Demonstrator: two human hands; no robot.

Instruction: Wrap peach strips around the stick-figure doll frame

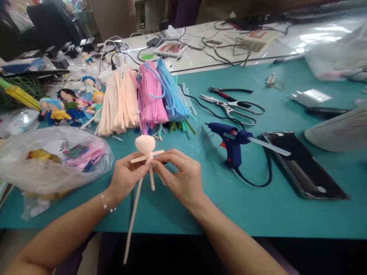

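Observation:
A cream pipe-cleaner doll figure is held upright above the near part of the green mat. It has a round head, two short arms sticking out sideways, one short leg and one long strand hanging down past the mat's edge. My left hand pinches its body from the left, a beaded bracelet on the wrist. From the right, my right hand pinches the same body with thumb and index finger just under the arms. The fingertips partly cover the torso.
Bundles of peach, pink and blue pipe cleaners lie ahead. Finished dolls and a plastic bag of scraps are left. Rightward are a blue glue gun, scissors, pliers and a phone.

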